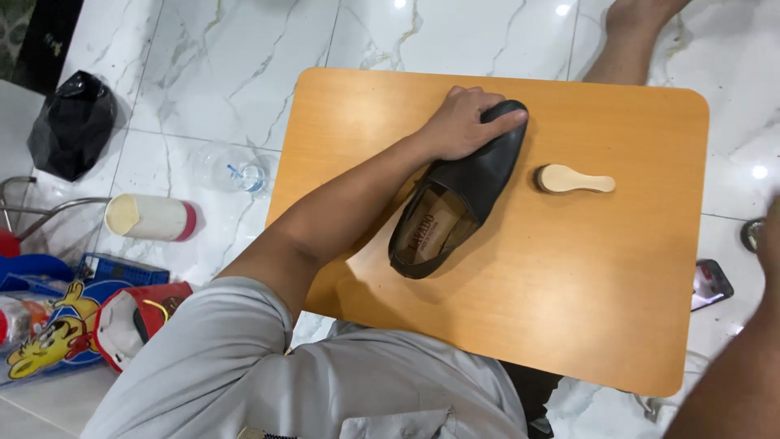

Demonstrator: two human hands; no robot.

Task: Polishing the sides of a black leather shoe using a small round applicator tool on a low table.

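A black leather slip-on shoe (pixel 467 191) lies on a small wooden table (pixel 593 276), toe pointing away from me. My left hand (pixel 467 122) rests over the shoe's toe, fingers curled around it. A small wooden-backed shoe brush (pixel 574 180) lies on the table just right of the shoe, untouched. My right forearm (pixel 735 374) hangs off the table's right side; the hand itself is cut off by the frame edge near a small dark object (pixel 752 234).
White marble floor surrounds the table. To the left lie a black plastic bag (pixel 73 122), a clear bottle (pixel 231 168), a white cylinder with a red end (pixel 150 218) and a red cap (pixel 134 319). A phone (pixel 711 283) lies on the floor at right.
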